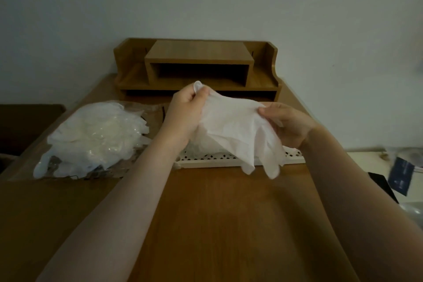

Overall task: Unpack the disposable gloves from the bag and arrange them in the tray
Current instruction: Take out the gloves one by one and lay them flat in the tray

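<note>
Two hands hold one glove (pixel 238 130) over the tray (pixel 295 155); left grip (pixel 185 110) pinches at ten o'clock, right grip (pixel 288 123) at three, bare bench (pixel 229 213) at six.

1. Both bare forearms reach from the near edge toward the far middle.
2. The left hand (pixel 186 112) is raised, its fingers curled and pinching.
3. The right hand (pixel 289 125) sits lower, to the right, fingers curled in a grip.

bare near desk (pixel 217 224); glove pile (pixel 96 137) left, organizer (pixel 199 64) behind tray (pixel 229 160).
</note>
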A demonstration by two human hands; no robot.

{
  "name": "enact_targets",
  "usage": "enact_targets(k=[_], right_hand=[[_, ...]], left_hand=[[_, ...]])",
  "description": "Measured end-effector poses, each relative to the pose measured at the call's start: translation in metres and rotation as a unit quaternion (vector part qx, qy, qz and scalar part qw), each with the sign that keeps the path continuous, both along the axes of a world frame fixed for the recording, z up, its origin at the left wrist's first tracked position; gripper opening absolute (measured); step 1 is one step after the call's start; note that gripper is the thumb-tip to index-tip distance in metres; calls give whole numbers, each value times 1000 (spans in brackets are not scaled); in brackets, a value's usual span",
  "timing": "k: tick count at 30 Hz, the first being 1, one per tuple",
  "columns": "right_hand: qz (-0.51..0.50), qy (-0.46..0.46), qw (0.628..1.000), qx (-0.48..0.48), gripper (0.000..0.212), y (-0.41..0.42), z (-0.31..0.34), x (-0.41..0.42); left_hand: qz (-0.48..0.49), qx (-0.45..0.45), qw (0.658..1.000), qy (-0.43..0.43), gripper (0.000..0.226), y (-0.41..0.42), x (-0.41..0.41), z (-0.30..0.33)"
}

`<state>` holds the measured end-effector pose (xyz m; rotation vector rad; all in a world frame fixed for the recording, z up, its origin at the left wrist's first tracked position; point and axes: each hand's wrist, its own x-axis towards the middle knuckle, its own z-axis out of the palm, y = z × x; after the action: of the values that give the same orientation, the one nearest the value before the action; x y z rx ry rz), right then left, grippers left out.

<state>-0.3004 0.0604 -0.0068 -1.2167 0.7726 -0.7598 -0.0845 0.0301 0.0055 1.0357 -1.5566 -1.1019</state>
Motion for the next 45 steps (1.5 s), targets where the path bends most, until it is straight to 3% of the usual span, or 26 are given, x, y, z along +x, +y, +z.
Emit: enact_targets(k=[2,3,6,10,13,22,26,28,32,37,40,42,45], right_hand=[[-137,127,982,34,50,-3,-5,-16],[-176,175,968,41,51,-3,-7,-24],[-270,224,936,14,23,3,-2,-30],[-357,306,877,-102,23,4,10,-31],[-396,353,834,-154,31,-7,13,-35],[-448,394,773,-216,30,-54,21,-54],[-492,433,695,-296,28,-77,35,-65],[-472,441,683,-340,26,-77,35,-65],[-322,485,726,-366,24,-61,8,-60],[-252,480,747,-385,26,-41,-18,-61],[-250,432,769,-400,43,-22,-15,-57],[-226,454,753,-419,46,-10,-14,-52],[-176,529,699,-448,38,6,-18,-41]], left_hand=[[56,-35,993,-101,30,-6,-8,-7],[71,-50,987,-138,33,-9,-12,-11],[71,-84,974,-199,40,-16,-21,-18],[71,-116,961,-242,42,-29,-30,-26],[53,-108,964,-238,38,-40,-35,-27],[-58,-36,980,-187,17,-73,-50,0],[-63,-69,976,-198,17,-98,-58,18],[-55,-114,961,-247,9,-104,-57,19],[-71,-133,930,-335,10,-103,-48,-4],[-84,-129,929,-337,12,-92,-30,-14],[-110,-147,922,-340,12,-82,-19,-11],[-141,-157,909,-360,15,-74,-13,-11],[-172,-192,875,-409,20,-67,-6,-18]])
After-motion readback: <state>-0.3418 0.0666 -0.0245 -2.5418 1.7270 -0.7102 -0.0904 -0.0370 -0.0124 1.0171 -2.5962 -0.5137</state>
